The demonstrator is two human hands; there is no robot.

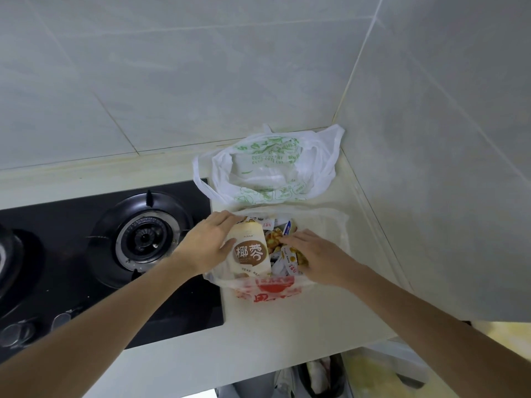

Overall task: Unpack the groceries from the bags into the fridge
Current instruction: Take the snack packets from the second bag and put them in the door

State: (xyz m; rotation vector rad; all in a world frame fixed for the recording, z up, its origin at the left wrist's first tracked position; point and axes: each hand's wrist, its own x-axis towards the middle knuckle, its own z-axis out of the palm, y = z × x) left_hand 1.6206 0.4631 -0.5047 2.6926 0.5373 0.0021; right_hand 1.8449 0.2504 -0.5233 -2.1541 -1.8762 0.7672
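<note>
Under both my hands, on the pale surface beside the gas hob [109, 254], sits the red-printed grocery bag [275, 290], its mouth open and crammed with small snack packets [280, 242]. My left hand [207, 242] is wrapped around a cream pouch with a brown oval label [250, 252], thumb across its front and fingers behind; the pouch stands upright at the bag's left edge, partly out. My right hand [313, 254] lies loosely open, palm down, on the packets just right of the pouch, fingertips among them and nothing gripped that I can see. Beyond my hands, against the tiled corner, the white bag with green print [270, 170] slumps half open, its contents unclear. No fridge is in view.

To do this cleanly, I would hold the bag and loose packets down with the right hand while the left draws the pouch straight up, so the thin plastic doesn't ride up with it or spill packets towards the burner.
</note>
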